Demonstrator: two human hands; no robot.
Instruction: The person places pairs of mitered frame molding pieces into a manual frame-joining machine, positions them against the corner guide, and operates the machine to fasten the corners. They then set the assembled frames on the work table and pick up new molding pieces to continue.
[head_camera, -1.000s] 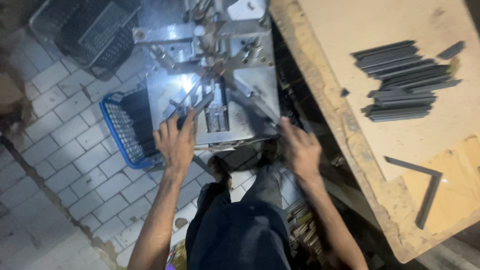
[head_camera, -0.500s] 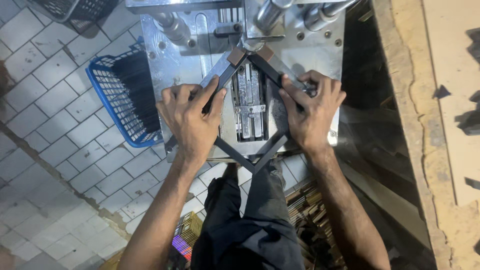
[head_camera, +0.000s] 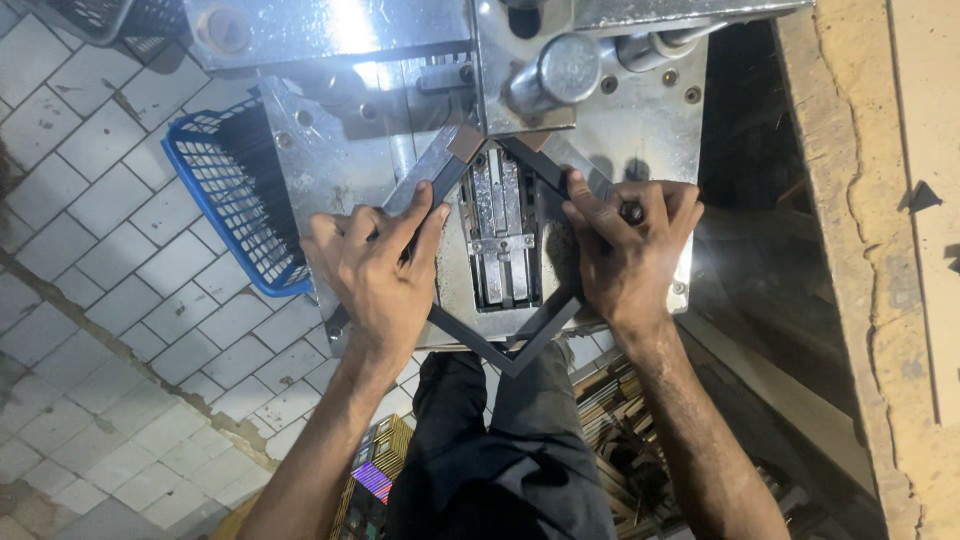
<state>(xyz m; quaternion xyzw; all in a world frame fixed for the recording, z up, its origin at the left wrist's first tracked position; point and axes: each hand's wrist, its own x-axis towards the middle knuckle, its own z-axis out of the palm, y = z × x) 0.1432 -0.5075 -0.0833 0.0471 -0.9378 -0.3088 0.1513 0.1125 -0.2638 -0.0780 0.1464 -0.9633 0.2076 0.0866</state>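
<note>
Frame (head_camera: 505, 345), square and dark, is lying cornerwise on the press (head_camera: 500, 190); left hand (head_camera: 375, 270) and right hand (head_camera: 625, 250) are pressing its sides flat, fingers closed over the bars, steadying its top corner under the head.

A dark grey square frame (head_camera: 500, 345) lies on a shiny silver metal machine (head_camera: 640, 120). Left of it is a bright blue mesh basket (head_camera: 225, 200). The floor (head_camera: 90, 300) has pale grey square tiles; the right-hand desk (head_camera: 880, 250) is tan.

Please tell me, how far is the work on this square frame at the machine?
Done: the dark frame has its near corner joined. In hand: the left hand and right hand press it flat on the metal machine, far corner under the head. Left: whether that corner is joined cannot be seen.
</note>
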